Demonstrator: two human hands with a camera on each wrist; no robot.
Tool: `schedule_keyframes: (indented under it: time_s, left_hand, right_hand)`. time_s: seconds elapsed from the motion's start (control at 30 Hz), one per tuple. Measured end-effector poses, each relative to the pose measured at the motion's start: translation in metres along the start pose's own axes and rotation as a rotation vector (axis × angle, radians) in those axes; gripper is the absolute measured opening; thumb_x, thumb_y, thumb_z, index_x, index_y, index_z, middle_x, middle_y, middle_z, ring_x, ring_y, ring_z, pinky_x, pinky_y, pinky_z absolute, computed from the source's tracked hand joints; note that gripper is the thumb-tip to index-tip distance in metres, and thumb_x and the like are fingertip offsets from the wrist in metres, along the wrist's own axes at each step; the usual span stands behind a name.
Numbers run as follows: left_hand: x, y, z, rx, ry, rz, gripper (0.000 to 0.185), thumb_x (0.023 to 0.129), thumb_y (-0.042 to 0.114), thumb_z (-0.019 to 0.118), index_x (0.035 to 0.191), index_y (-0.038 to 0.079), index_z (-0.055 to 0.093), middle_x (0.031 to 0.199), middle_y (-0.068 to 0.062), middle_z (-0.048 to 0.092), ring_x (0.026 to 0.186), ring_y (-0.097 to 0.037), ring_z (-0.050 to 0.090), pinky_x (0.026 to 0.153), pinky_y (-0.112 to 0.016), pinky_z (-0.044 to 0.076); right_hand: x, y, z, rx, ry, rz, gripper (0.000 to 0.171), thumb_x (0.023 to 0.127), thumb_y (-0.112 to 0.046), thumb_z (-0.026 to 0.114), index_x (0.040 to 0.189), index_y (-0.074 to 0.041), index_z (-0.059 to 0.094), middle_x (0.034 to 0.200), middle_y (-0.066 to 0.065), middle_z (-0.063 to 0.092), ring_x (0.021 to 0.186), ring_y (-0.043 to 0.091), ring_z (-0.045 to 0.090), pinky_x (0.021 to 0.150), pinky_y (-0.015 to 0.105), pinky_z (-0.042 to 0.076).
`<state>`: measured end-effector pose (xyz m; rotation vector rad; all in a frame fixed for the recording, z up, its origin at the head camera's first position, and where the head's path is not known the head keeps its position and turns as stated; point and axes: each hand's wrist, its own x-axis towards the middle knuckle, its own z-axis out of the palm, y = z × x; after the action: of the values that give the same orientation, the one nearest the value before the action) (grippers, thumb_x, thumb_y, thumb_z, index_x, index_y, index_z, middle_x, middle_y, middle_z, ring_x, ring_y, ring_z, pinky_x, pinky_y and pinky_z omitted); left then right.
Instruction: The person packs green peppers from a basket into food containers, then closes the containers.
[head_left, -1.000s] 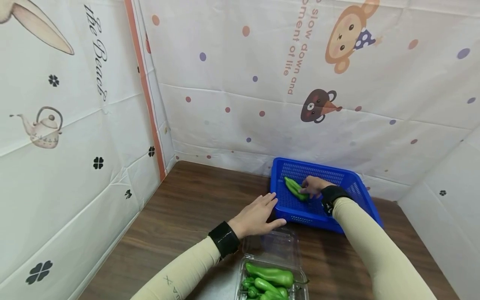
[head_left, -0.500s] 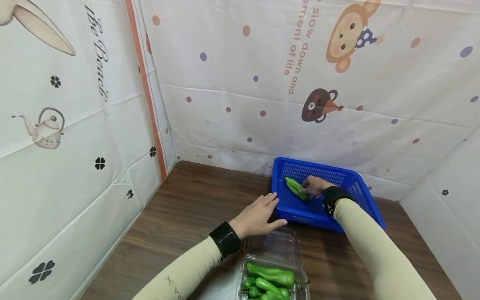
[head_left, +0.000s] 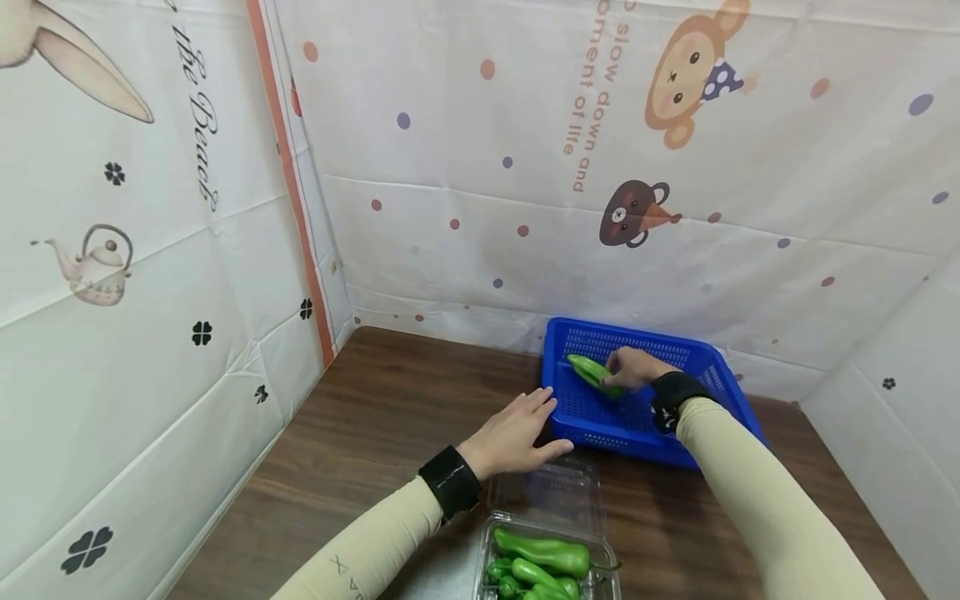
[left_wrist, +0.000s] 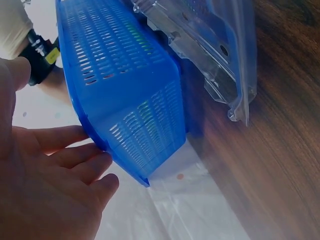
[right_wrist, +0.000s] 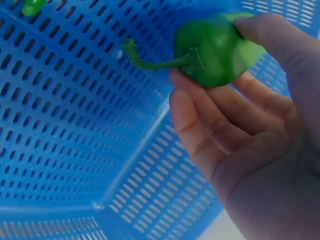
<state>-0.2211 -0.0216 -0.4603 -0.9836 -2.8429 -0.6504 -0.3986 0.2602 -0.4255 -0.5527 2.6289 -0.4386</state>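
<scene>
A blue slotted basket (head_left: pixel 697 360) stands on the brown table against the back wall. Inside it my right hand (head_left: pixel 628 367) grips a green pepper (head_left: pixel 590 372) by its stem end; in the right wrist view the pepper (right_wrist: pixel 215 50) sits between thumb and fingers (right_wrist: pixel 200 120) above the basket floor (right_wrist: pixel 65 125). My left hand (head_left: pixel 517 432) lies flat with straight fingers against the basket's near left corner (left_wrist: pixel 145 145), holding nothing. A clear plastic clamshell (head_left: pixel 551 533) with several green peppers (head_left: pixel 543 554) lies open near the table's front edge.
Printed white sheets wall the table on the left, back and right. The clamshell's open lid (left_wrist: pixel 215 55) lies just in front of the basket. Bare brown tabletop (head_left: pixel 390 408) stretches left of the basket.
The right hand has shifted the pepper slightly toward the back of the basket. The left hand stays against the basket corner.
</scene>
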Motion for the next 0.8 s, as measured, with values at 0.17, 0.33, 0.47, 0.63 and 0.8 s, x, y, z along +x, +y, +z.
schedule_keyframes:
  time_s: [0.17,0.33,0.47,0.63,0.8]
  left_hand:
    - [0.001,0.001,0.001,0.005,0.008,0.006,0.079,0.104,0.061,0.045,0.157,0.001,0.040,0.165,-0.016,0.032,0.154,-0.024,0.027,0.126,-0.039,0.020]
    - [0.002,0.002,0.001,0.007,0.007,0.017,0.079,0.104,0.060,0.045,0.156,0.001,0.040,0.165,-0.016,0.032,0.154,-0.024,0.027,0.126,-0.040,0.020]
    - [0.001,0.003,0.001,-0.008,0.011,0.025,0.080,0.104,0.060,0.045,0.158,0.002,0.037,0.166,-0.016,0.030,0.154,-0.024,0.026,0.126,-0.039,0.020]
    - [-0.002,0.002,0.001,-0.031,0.039,0.021,0.080,0.104,0.059,0.048,0.159,0.003,0.036,0.166,-0.015,0.030,0.154,-0.023,0.026,0.126,-0.039,0.020]
    - [-0.004,0.000,0.003,-0.054,0.046,0.014,0.080,0.104,0.059,0.048,0.159,0.003,0.035,0.167,-0.013,0.028,0.155,-0.022,0.025,0.126,-0.039,0.019]
  right_hand:
    - [-0.017,-0.002,-0.011,0.000,0.022,-0.016,0.034,0.097,-0.022,0.073,0.116,0.002,0.060,0.111,0.022,0.062,0.092,0.027,0.064,0.070,0.036,0.056]
    - [-0.034,0.001,-0.018,0.033,0.025,-0.076,0.032,0.098,-0.021,0.072,0.112,0.000,0.053,0.109,0.020,0.059,0.093,0.028,0.061,0.072,0.037,0.051]
    - [-0.048,0.002,-0.021,0.115,0.031,-0.129,0.030,0.098,-0.017,0.072,0.109,0.000,0.049,0.107,0.018,0.061,0.095,0.027,0.063,0.073,0.038,0.052]
    - [-0.064,-0.002,-0.019,0.208,0.048,-0.212,0.031,0.098,-0.011,0.071,0.105,-0.001,0.043,0.100,0.016,0.061,0.086,0.025,0.062,0.071,0.037,0.050]
    - [-0.078,-0.010,-0.015,0.156,0.114,-0.231,0.035,0.097,-0.017,0.074,0.105,-0.006,0.042,0.093,0.011,0.060,0.079,0.023,0.058,0.068,0.036,0.047]
